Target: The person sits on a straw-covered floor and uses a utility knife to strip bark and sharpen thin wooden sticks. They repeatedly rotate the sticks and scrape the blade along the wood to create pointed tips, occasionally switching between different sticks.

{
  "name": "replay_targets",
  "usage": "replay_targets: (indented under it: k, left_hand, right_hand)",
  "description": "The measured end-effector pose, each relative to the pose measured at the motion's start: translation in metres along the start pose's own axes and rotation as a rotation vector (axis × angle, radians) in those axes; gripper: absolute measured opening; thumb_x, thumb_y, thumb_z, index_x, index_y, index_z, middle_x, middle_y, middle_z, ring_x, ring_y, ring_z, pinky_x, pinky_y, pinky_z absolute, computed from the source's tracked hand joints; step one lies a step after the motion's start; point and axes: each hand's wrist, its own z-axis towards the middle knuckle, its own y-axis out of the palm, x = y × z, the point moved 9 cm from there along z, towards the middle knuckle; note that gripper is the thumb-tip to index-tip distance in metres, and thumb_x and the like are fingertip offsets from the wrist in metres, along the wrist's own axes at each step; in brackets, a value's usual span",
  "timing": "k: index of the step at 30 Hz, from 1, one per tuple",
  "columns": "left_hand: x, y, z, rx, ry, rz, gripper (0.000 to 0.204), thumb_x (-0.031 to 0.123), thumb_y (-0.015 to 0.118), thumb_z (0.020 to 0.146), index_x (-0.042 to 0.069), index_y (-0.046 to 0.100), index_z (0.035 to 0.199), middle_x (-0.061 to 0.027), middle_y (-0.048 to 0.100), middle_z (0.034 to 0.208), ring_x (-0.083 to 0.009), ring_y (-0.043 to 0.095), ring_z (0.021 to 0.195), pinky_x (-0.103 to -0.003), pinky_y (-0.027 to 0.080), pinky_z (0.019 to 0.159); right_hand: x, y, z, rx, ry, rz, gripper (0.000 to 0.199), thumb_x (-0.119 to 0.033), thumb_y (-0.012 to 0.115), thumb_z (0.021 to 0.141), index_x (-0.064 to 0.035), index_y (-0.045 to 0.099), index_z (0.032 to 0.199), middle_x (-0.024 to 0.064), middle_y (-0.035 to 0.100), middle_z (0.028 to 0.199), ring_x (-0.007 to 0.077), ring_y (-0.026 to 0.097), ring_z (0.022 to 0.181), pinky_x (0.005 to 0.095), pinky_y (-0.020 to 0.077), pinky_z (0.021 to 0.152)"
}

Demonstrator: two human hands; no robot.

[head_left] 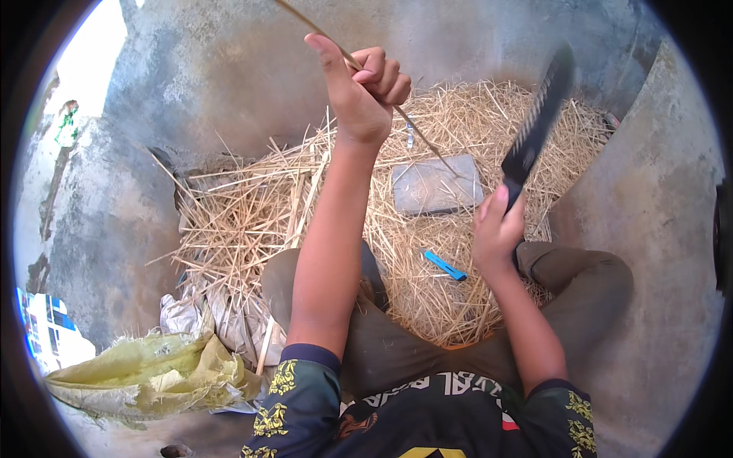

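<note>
Thin stick (416, 128) held snug in the curled fingers of the left hand (366, 91), up and to the left of the grey block (435, 185), low end over that block; touching it or not, hard to tell. Black knife (539, 114) held by the handle in the wrapped fingers of the right hand (500, 229), just right of the block. Best to go slow, grip both firmly, point the blade away from the left thumb, and mind the blue cutter (444, 265) on the straw (412, 298), on the block's near side.
</note>
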Motion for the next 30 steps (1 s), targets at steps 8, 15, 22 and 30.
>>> replay_targets:
  k: [8, 15, 22, 30]
  left_hand:
    - [-0.003, -0.001, -0.007, -0.046, -0.003, 0.044, 0.077, 0.091, 0.03, 0.083, 0.02, 0.016, 0.056, 0.0076, 0.013, 0.051, -0.0096, 0.007, 0.047, -0.028, 0.008, 0.044]
    - [-0.002, 0.014, -0.003, -0.112, -0.009, 0.0, 0.078, 0.092, 0.031, 0.082, 0.02, 0.017, 0.055, 0.0079, 0.014, 0.051, -0.0099, 0.008, 0.048, -0.029, 0.009, 0.046]
    - [-0.029, 0.032, -0.014, -0.103, 0.018, 0.021, 0.077, 0.088, 0.033, 0.085, 0.02, 0.018, 0.052, 0.0079, 0.015, 0.05, -0.0093, 0.012, 0.045, -0.029, 0.011, 0.045]
    - [-0.113, 0.045, -0.028, -0.127, -0.1, 0.129, 0.073, 0.072, 0.037, 0.097, 0.019, 0.017, 0.051, 0.0066, 0.017, 0.047, -0.0088, 0.016, 0.041, -0.028, 0.013, 0.042]
  right_hand:
    - [-0.039, -0.003, 0.021, -0.191, -0.012, -0.208, 0.031, -0.03, 0.047, 0.106, -0.0016, 0.057, 0.096, 0.0034, 0.054, 0.06, 0.0114, 0.052, 0.051, 0.0333, 0.0409, 0.048]
    - [0.039, 0.014, 0.001, -0.135, 0.151, 0.225, 0.028, -0.034, 0.051, 0.105, -0.0086, 0.053, 0.093, -0.0058, 0.044, 0.06, 0.0023, 0.04, 0.045, 0.0221, 0.0312, 0.039]
    - [0.005, -0.017, 0.029, -0.061, 0.304, 0.498, 0.035, -0.038, 0.05, 0.105, -0.0103, 0.046, 0.084, -0.004, 0.041, 0.059, 0.0037, 0.037, 0.04, 0.0216, 0.029, 0.032]
    - [-0.047, -0.064, 0.043, 0.065, 0.141, 0.305, 0.029, -0.031, 0.056, 0.103, -0.0093, 0.052, 0.084, -0.0026, 0.048, 0.061, 0.003, 0.039, 0.041, 0.0213, 0.0309, 0.036]
